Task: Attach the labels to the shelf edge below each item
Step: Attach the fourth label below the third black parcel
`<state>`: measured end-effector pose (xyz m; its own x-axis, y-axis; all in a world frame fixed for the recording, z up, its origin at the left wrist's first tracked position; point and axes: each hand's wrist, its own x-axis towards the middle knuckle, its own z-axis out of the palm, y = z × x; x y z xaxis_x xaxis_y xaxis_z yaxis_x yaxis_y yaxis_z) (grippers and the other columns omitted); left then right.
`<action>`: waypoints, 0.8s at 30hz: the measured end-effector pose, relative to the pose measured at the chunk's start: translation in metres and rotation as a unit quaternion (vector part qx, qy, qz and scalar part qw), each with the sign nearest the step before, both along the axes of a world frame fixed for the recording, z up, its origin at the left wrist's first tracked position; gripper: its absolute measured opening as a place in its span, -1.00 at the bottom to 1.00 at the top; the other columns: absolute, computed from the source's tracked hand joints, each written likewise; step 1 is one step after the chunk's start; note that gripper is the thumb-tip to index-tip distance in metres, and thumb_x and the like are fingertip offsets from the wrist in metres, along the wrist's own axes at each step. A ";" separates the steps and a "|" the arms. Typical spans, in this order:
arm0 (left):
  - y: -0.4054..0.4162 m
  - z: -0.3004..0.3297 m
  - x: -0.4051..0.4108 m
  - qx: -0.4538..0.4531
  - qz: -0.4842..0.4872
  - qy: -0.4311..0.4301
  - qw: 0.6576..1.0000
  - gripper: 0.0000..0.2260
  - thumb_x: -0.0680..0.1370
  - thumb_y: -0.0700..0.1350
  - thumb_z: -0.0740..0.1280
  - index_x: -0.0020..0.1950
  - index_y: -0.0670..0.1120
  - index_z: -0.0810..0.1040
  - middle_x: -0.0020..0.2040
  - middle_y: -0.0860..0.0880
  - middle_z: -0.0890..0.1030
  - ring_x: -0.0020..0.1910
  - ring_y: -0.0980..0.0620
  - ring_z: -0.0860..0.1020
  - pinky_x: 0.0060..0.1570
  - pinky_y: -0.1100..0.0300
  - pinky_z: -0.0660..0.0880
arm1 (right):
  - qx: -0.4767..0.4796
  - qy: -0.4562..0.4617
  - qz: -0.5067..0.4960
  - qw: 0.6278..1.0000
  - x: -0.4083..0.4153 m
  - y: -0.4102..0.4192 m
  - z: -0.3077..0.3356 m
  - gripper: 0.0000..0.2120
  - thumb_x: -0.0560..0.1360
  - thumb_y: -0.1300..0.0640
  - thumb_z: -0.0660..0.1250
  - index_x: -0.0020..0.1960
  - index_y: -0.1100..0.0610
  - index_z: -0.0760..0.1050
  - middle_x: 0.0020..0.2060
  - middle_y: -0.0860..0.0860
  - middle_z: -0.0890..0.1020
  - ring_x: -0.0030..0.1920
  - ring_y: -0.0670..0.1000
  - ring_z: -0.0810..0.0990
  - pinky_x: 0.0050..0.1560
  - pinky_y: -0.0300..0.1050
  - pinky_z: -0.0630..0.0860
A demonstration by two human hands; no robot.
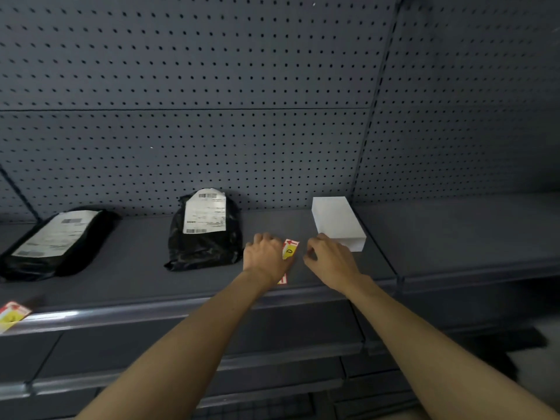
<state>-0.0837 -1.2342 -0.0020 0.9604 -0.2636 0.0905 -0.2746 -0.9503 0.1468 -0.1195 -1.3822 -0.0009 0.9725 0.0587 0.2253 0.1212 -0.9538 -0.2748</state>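
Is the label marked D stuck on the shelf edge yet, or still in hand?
Still in hand: the label sits in the left hand, above the shelf deck, off the shelf edge.

The person shows 2 bare forearms that reach in from the bottom edge. No sleeve covers them as far as can be seen. The left hand (pixel 264 256) and the right hand (pixel 328 258) are also bare, with no glove, ring or watch visible.
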 end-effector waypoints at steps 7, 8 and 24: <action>-0.025 -0.013 0.024 0.037 0.082 0.079 0.993 -0.47 0.54 0.22 0.23 0.32 -0.16 0.42 0.33 -0.19 0.40 0.33 -0.16 0.33 0.25 0.00 0.36 | -0.003 0.024 0.044 0.999 0.029 -0.004 -0.009 -0.87 0.56 0.14 0.27 0.03 0.20 0.46 0.02 0.12 0.52 -0.05 0.15 0.58 -0.13 0.01 0.51; -0.025 -0.013 0.026 0.029 0.089 0.087 0.992 -0.46 0.54 0.21 0.24 0.34 -0.16 0.40 0.34 -0.19 0.38 0.34 -0.17 0.32 0.27 -0.01 0.35 | 0.003 0.026 0.048 0.998 0.031 -0.004 -0.011 -0.87 0.56 0.14 0.27 0.04 0.20 0.46 0.03 0.12 0.52 -0.04 0.14 0.58 -0.14 -0.03 0.49; 0.036 0.014 0.019 -0.182 0.016 0.078 0.980 -0.92 0.47 -0.08 0.39 -0.05 0.00 0.64 -0.10 -0.05 0.68 -0.07 -0.06 0.61 0.09 0.01 0.52 | 0.162 0.030 0.046 0.985 0.035 0.024 -0.003 -0.67 0.53 0.17 0.35 0.28 0.14 0.44 0.18 0.07 0.58 0.15 0.08 0.58 0.12 -0.02 0.54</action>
<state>-0.0650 -1.1983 0.0119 0.9775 -0.2097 0.0244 -0.1920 -0.8347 0.5162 -0.0841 -1.3582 -0.0040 0.9785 0.0822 0.1890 0.1777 -0.8011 -0.5716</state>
